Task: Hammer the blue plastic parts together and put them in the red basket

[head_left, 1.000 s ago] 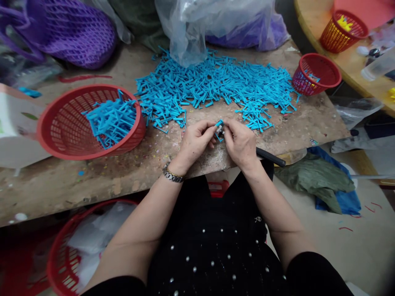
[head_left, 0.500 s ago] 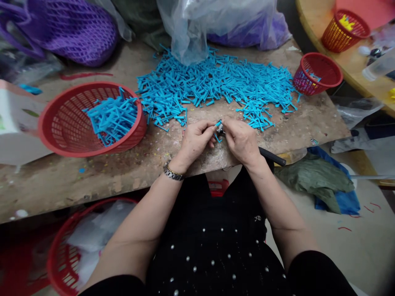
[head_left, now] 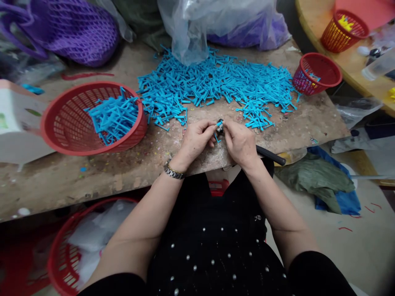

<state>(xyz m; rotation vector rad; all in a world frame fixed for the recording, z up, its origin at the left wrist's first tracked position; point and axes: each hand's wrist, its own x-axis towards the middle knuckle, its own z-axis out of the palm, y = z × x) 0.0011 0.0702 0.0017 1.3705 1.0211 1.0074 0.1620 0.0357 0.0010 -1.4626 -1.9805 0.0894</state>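
Between my two hands, at the table's front edge, is a small blue plastic piece (head_left: 219,123) beside a small metal fixture (head_left: 220,129). My left hand (head_left: 197,142) pinches the blue piece between thumb and forefinger. The fingers of my right hand (head_left: 240,141) are pressed together at its other side; whether they grip the piece or something else is too small to tell. Beyond both hands lies a wide heap of blue plastic pieces (head_left: 216,82). More such pieces sit in the red basket (head_left: 68,119) on the left.
A black bar (head_left: 270,155) sticks out right of my right hand. A small red basket (head_left: 319,76) stands at the table's right end. Plastic bags (head_left: 189,37) and a purple net bag (head_left: 80,35) lie at the back. A white box (head_left: 21,123) is far left.
My right hand has shifted very slightly, and more of the dark top of the metal fixture shows between my hands. My left hand looks almost unchanged.
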